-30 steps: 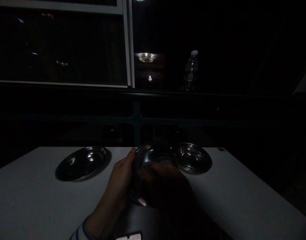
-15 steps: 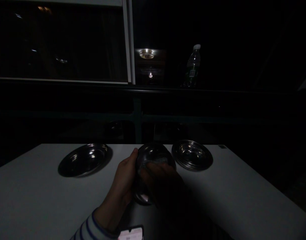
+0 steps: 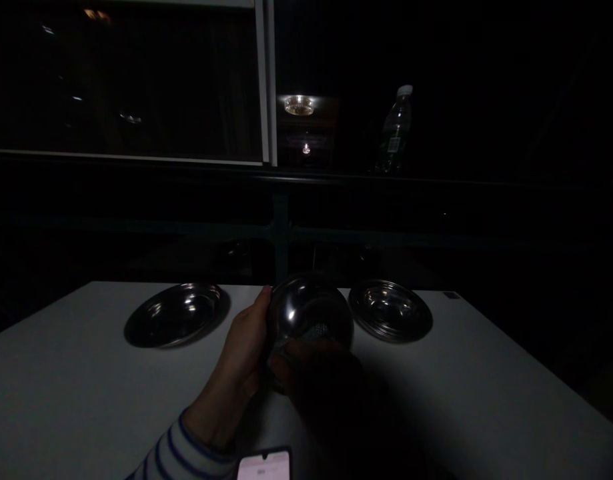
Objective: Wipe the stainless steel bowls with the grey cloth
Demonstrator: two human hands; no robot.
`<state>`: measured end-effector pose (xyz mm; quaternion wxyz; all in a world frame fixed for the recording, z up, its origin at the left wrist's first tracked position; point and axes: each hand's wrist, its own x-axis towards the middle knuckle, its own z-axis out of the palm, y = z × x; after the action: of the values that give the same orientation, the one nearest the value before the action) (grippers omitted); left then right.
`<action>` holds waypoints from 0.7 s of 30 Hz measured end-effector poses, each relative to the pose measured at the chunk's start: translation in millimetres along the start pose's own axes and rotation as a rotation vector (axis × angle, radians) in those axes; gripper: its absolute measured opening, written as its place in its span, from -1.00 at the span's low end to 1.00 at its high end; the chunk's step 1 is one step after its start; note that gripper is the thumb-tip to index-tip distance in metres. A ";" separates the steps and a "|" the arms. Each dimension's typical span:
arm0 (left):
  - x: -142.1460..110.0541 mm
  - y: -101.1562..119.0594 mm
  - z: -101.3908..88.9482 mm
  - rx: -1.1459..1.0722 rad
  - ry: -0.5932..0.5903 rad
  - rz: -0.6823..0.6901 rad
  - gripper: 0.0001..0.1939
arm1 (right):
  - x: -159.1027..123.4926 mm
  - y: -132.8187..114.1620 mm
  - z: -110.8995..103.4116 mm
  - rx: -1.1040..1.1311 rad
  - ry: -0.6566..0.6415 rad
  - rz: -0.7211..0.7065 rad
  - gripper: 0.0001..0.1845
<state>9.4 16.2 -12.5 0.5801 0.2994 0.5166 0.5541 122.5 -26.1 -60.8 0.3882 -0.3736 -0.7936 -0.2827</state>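
Note:
A shiny metal bowl (image 3: pixel 306 300) is held tilted above the middle of the table, one broad smooth face toward me. My left hand (image 3: pixel 247 337) grips its left rim, thumb pointing up along the edge. In deep shadow, my right hand (image 3: pixel 311 367) presses on the lower part of the bowl with bent fingers. Bunched under those fingers is a thin greyish cloth (image 3: pixel 279 353), mostly hidden. A textured patch, perhaps its reflection, shows on the metal just above the knuckles.
On the white table (image 3: pixel 86 400), a metal dish (image 3: pixel 173 317) lies to the left and a stack of metal dishes (image 3: pixel 391 310) to the right. A lit phone (image 3: pixel 264 467) is at the near edge. Behind stand a dark window and a plastic bottle (image 3: pixel 397 127).
My right hand has slid down the bowl with the cloth, baring more of its upper face. The bowl's tilt has shifted a little. The camera view has moved slightly.

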 end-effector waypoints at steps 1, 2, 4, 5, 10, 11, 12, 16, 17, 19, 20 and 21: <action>-1.0 -0.3 0.9 0.012 -0.015 0.005 -0.61 | 1.2 2.5 -1.2 -0.001 0.021 -0.007 -0.78; -2.0 -0.8 1.9 0.020 -0.032 0.005 -0.61 | 1.8 5.6 -2.2 -0.006 0.033 -0.004 -0.76; -3.7 -2.2 3.7 0.023 -0.061 -0.007 -0.61 | 2.1 13.5 -4.4 -0.018 0.048 0.000 -0.74; -4.3 -3.1 4.4 0.020 -0.071 -0.018 -0.62 | 2.3 18.2 -5.9 -0.024 0.055 -0.011 -0.74; -5.9 -5.2 6.7 0.023 -0.108 -0.065 -0.63 | 10.2 44.6 -20.8 0.024 -0.039 0.086 -0.67; -6.3 -4.8 7.0 0.029 -0.113 -0.066 -0.63 | 12.4 49.5 -24.1 0.019 -0.062 0.138 -0.70; -6.9 -4.2 7.1 0.034 -0.123 -0.067 -0.63 | 14.4 54.1 -27.0 0.010 -0.072 0.178 -0.73; -8.3 -3.0 7.1 0.048 -0.154 -0.076 -0.63 | 18.2 63.2 -32.1 0.040 -0.089 0.229 -0.73; -8.2 -3.4 6.9 0.047 -0.150 -0.078 -0.63 | 18.3 62.5 -31.7 0.064 -0.096 0.218 -0.74; -7.2 -4.6 6.5 0.032 -0.144 -0.084 -0.64 | 17.7 57.6 -29.4 0.111 -0.098 0.175 -0.75; -6.6 -5.3 6.2 0.019 -0.142 -0.088 -0.65 | 16.7 53.7 -27.5 0.132 -0.089 0.141 -0.74; -5.9 -5.8 5.9 0.006 -0.137 -0.090 -0.66 | 15.2 49.2 -25.3 0.150 -0.076 0.100 -0.73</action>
<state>17.7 10.7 -14.5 0.6374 0.3149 0.4903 0.5042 166.4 -11.5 -26.9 0.3983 -0.3932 -0.8071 -0.1883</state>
